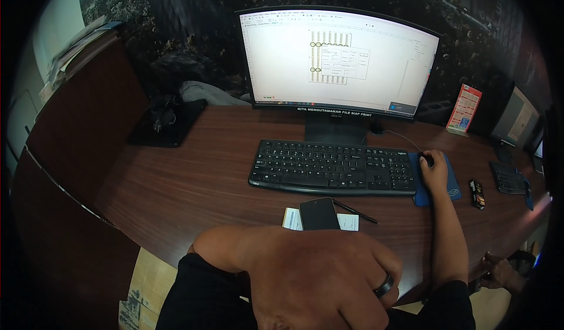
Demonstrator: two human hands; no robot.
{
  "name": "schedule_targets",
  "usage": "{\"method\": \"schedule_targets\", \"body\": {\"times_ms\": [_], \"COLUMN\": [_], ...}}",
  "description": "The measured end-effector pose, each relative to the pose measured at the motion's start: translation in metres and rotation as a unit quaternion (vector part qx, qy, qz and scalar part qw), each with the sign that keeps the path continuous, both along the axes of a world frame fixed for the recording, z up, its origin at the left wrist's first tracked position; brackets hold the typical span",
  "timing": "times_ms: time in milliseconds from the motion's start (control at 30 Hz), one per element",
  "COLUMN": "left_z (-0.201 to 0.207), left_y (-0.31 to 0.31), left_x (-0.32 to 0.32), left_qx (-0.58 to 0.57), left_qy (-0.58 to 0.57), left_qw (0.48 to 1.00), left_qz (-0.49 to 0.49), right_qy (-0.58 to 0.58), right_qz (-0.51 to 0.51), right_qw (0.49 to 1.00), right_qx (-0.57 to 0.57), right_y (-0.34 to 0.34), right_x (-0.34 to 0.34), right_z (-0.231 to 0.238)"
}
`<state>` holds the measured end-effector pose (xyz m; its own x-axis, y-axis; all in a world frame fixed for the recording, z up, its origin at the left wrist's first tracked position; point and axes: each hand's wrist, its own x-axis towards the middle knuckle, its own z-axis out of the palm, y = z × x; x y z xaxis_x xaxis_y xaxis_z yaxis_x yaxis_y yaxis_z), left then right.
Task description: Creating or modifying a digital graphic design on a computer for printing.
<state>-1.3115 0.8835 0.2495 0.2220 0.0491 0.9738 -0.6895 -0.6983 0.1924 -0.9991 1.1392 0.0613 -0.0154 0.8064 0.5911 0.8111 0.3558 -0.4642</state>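
Observation:
My right hand [435,173] rests over a black computer mouse [427,161], fingers wrapped round it, on a blue mouse pad [451,184]. Large and close in the lower middle is my left hand [323,277], its back showing and a dark ring on one finger. Its fingers bend inward and their tips are hidden, so whatever they hold, if anything, cannot be seen. Beyond it, a dark smartphone [318,214] lies on white paper [349,222] beside a black pen [356,211]. The black keyboard [332,166] sits left of the mouse pad.
A curved monitor [276,65] shows a drawing with a dialog box over it. A black stand [166,124] is at the left by a wooden partition [88,112]. Rightward are a small dark box [477,193], a red desk calendar [464,109], a second keyboard [509,178] and another person's hand [499,273].

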Motion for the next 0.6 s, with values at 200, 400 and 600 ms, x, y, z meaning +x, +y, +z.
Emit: {"method": "schedule_targets", "body": {"times_ms": [200, 400, 600], "left_z": [-0.0006, 0.0008, 0.0033], "left_y": [-0.0015, 0.0004, 0.0029], "left_x": [0.0007, 0.0015, -0.0007], "left_qx": [-0.004, 0.004, 0.013], "left_qy": [-0.002, -0.009, 0.004], "left_qw": [1.000, 1.000, 1.000], "left_qz": [-0.001, -0.001, -0.004], "right_qy": [0.014, 0.001, 0.004], "right_qz": [-0.013, -0.011, -0.009], "right_qw": [1.000, 1.000, 1.000], "right_qx": [-0.009, -0.006, -0.012], "right_y": [-0.0042, -0.0031, -0.0027], "right_x": [-0.0054, -0.0029, -0.0036], "right_z": [0.0058, 0.0031, 0.0043]}}
